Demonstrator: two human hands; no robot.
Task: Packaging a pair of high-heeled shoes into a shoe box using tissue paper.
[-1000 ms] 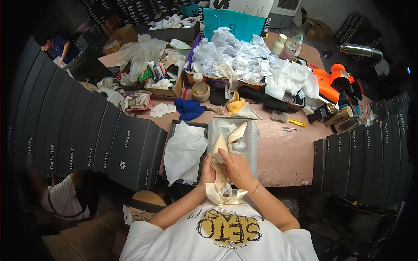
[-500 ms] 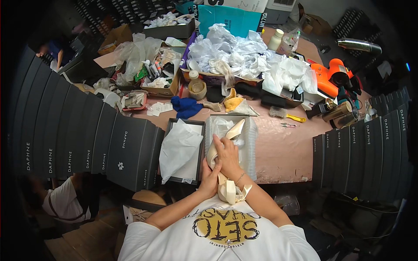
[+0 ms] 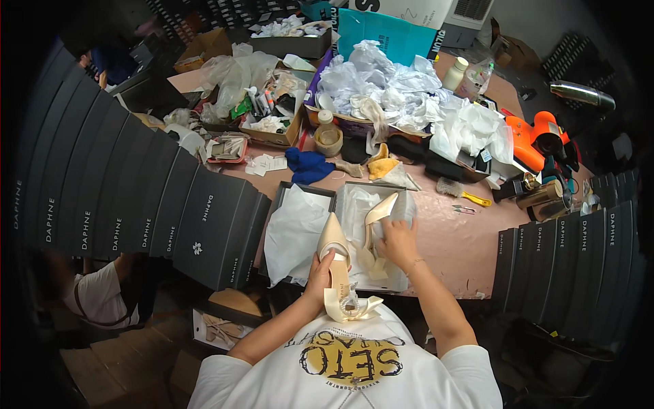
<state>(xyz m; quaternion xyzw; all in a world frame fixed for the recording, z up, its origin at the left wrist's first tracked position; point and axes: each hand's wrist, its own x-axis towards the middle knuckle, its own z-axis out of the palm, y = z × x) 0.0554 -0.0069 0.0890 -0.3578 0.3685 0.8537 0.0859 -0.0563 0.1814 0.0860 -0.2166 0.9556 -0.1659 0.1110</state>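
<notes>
A cream pointed-toe shoe (image 3: pixel 332 240) with a large bow and sparkling trim at its ankle end is held in my left hand (image 3: pixel 319 276), toe pointing away from me. My left fingers wrap its side, the thumb on the inner edge. My right hand (image 3: pixel 400 244) reaches into the grey shoe box (image 3: pixel 409 204), fingers apart, beside the matching cream shoe (image 3: pixel 381 208). Its fingertips are partly hidden, so I cannot tell whether they touch that shoe. Clear wrapping and white tissue (image 3: pixel 361 198) lie in the box. The dark box lid (image 3: pixel 332 192) alongside holds a white paper sheet (image 3: pixel 298 228).
Dark shoe boxes stand in rows at left (image 3: pixel 212 225) and right (image 3: pixel 555 249). Beyond the open box are a blue cloth (image 3: pixel 310 165), a yellow sponge (image 3: pixel 383 169), a yellow-handled brush (image 3: pixel 470 196), small snips (image 3: pixel 464 210), crumpled tissue (image 3: pixel 381 78) and an orange tool (image 3: pixel 535 140).
My right hand has left the held shoe and moved right into the box. The held shoe now stands toe-forward in my left hand alone. The whole view has shifted slightly.
</notes>
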